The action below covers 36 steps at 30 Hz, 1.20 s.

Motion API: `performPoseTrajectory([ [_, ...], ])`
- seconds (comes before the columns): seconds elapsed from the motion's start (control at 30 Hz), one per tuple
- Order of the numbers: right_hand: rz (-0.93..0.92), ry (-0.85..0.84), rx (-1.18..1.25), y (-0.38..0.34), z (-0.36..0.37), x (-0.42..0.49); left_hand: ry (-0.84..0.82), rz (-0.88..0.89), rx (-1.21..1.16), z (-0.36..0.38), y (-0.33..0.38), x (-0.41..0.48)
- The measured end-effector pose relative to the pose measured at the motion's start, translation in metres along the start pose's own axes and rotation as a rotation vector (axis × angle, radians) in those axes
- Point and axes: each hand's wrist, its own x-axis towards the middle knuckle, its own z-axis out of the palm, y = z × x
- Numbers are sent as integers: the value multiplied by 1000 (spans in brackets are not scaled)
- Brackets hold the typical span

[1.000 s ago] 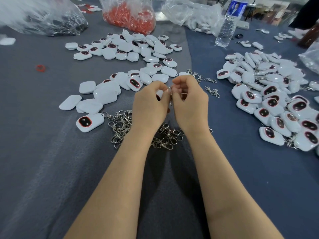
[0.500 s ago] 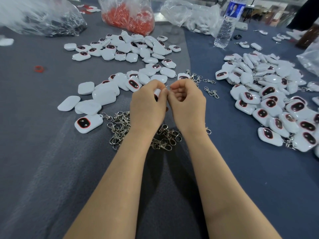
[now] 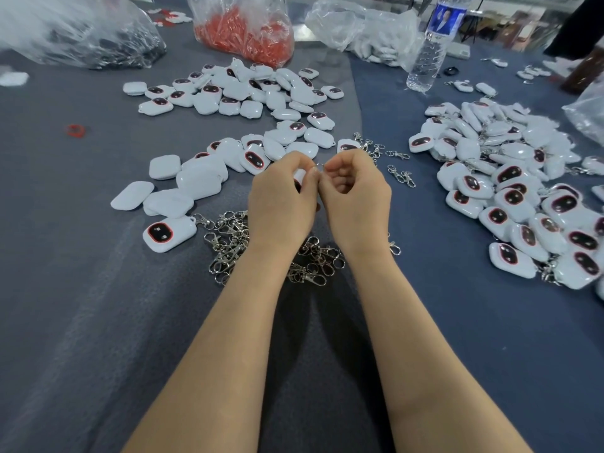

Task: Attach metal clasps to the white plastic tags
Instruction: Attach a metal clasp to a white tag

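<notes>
Tag [image 3: 298,175], left hand [image 3: 281,204] curled, right hand [image 3: 358,199] pinching

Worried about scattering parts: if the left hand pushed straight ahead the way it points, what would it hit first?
Probably the loose white plastic tags just beyond the left hand, though depth is unclear.

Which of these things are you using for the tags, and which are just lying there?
In the job: left hand and right hand pinching a white tag and clasp ring; clasp pile; loose tags.
Lying about for now: water bottle; bag of red pieces; red ring.
</notes>
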Motion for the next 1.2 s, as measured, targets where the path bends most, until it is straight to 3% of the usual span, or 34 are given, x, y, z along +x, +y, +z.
performPoseTrajectory([
  [0.5,-3,-3,24,0,0,1,5,21,22,1,-2,1],
  [0.87,14,-121,-31,5,-6,6,-54,76,49,0,-7,3],
  [1.2,101,36,-83,8,-16,11,-267,-193,-362,-4,-3,3],
])
